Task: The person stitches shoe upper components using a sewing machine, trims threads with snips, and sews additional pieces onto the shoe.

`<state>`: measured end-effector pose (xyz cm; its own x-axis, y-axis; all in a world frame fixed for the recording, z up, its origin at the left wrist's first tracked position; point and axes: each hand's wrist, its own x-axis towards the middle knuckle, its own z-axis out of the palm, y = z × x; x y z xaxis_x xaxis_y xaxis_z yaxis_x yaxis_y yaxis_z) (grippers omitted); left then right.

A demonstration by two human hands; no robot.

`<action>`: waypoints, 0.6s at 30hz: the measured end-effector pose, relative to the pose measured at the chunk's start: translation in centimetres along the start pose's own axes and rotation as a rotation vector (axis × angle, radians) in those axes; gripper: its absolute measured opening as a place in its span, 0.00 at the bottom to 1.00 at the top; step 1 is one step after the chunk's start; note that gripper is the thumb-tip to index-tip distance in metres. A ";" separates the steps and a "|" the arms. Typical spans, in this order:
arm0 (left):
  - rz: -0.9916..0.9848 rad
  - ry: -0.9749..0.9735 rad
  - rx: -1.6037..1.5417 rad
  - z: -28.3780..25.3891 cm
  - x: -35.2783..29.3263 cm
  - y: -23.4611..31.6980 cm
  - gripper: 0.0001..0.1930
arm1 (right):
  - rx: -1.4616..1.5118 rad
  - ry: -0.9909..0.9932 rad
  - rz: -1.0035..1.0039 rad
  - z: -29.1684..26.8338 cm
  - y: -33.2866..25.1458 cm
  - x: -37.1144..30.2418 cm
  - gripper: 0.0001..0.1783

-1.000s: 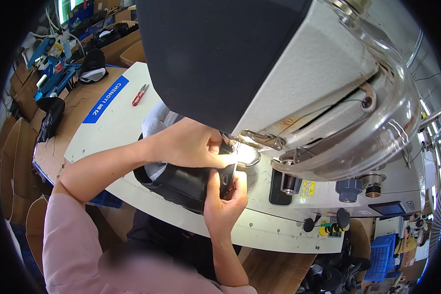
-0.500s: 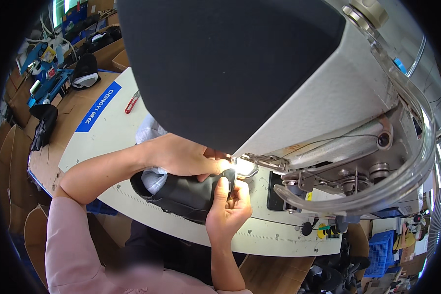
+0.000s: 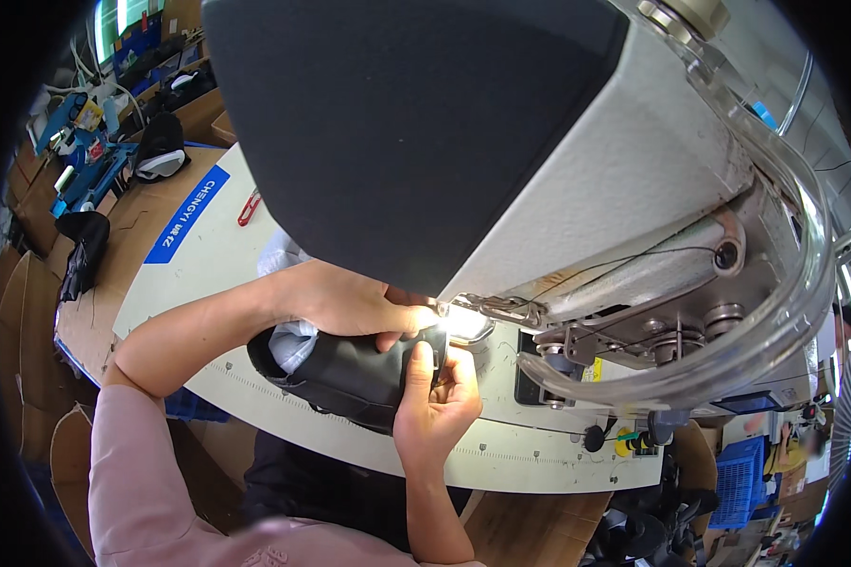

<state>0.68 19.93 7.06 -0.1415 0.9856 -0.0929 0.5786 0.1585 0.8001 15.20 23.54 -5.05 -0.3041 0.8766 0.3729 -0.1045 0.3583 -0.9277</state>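
Observation:
A black shoe upper (image 3: 345, 378) with pale grey lining (image 3: 291, 348) lies on the white table, its right end at the lit needle area (image 3: 465, 324) of a large sewing machine (image 3: 416, 142). Across its top reaches my left hand (image 3: 355, 304), fingers bent and pressing the upper's edge close to the needle. My right hand (image 3: 437, 397) pinches the near edge of that same end, thumb on top and fingers curled beneath. The needle tip itself is lost in the glare, and the machine head hides the far part of the table.
Red-handled snips (image 3: 249, 207) lie at the table's far left, beside a blue strip (image 3: 187, 215). Further left, black uppers (image 3: 164, 149) rest on cardboard. A clear curved tube (image 3: 671, 392) arcs from the machine at right. A blue crate (image 3: 738, 482) stands lower right.
The view has shifted slightly, so the machine appears a little further left. Both hands keep their grip on the upper, with barely any movement against the needle area.

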 end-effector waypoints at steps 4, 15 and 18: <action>0.083 -0.078 -0.131 0.8 1.7 -3.5 0.09 | -0.106 0.001 -0.043 -0.3 -0.1 0.1 0.07; -0.009 -0.156 -0.015 -0.4 1.5 -1.8 0.11 | -0.059 -0.003 -0.033 0.2 -0.8 0.0 0.08; -0.010 -0.181 -0.034 -1.1 1.5 -1.2 0.11 | -0.097 0.005 -0.041 0.2 -0.4 0.1 0.08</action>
<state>-1.08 21.11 6.59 0.0013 0.9791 -0.2036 0.5497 0.1693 0.8180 14.98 23.42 -4.62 -0.2968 0.8620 0.4108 -0.0244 0.4232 -0.9057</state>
